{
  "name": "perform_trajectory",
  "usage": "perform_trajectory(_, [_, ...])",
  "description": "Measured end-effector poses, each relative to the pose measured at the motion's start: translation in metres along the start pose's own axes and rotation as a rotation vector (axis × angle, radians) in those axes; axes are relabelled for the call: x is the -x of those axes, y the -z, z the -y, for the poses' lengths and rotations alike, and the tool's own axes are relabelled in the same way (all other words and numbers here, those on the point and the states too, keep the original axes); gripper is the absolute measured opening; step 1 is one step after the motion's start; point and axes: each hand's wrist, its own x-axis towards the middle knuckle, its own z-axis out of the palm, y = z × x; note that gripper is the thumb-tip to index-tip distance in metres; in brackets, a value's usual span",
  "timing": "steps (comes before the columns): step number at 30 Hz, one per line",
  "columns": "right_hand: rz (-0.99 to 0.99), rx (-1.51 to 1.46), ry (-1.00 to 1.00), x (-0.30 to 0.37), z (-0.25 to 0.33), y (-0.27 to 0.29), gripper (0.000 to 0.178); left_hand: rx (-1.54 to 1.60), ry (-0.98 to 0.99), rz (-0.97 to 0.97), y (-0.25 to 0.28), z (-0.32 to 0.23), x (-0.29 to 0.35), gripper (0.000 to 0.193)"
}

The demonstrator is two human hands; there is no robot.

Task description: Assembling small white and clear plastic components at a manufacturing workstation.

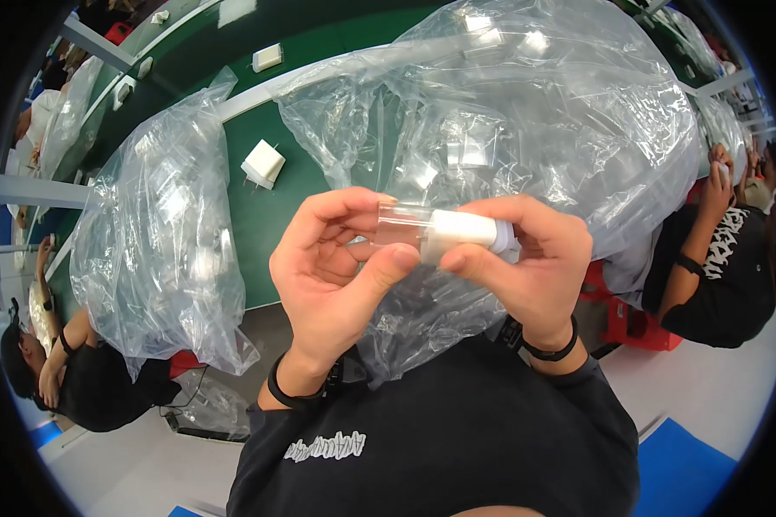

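Note:
In front of my chest, both hands hold one small piece together. My left hand is closed on its clear plastic sleeve, with the thumb below and the forefinger above. My right hand pinches the white charger block between thumb and forefinger. The block lies in line with the sleeve, and their ends meet; whether it is partly inside cannot be made out. At its right end shows a pale translucent part. Another white plug charger, with metal prongs, lies on the green table beyond my left hand.
A large clear plastic bag holding white pieces spreads over the table ahead and right. Another filled bag hangs over the edge at left. A further white charger lies on the green strip behind. People sit at both sides; a red stool is at right.

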Motion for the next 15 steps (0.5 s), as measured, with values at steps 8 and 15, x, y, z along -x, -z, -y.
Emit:
perform_trajectory(8, [-0.004,-0.306,-0.385,0.002,0.007,-0.004,0.021,-0.139,0.189,-0.13,-0.012,-0.015,0.007,0.031])
perform_trajectory(15, [0.0,-0.528,-0.586,-0.001,-0.006,-0.002,0.023,0.085,0.237,-0.091,-0.003,-0.006,0.004,0.036])
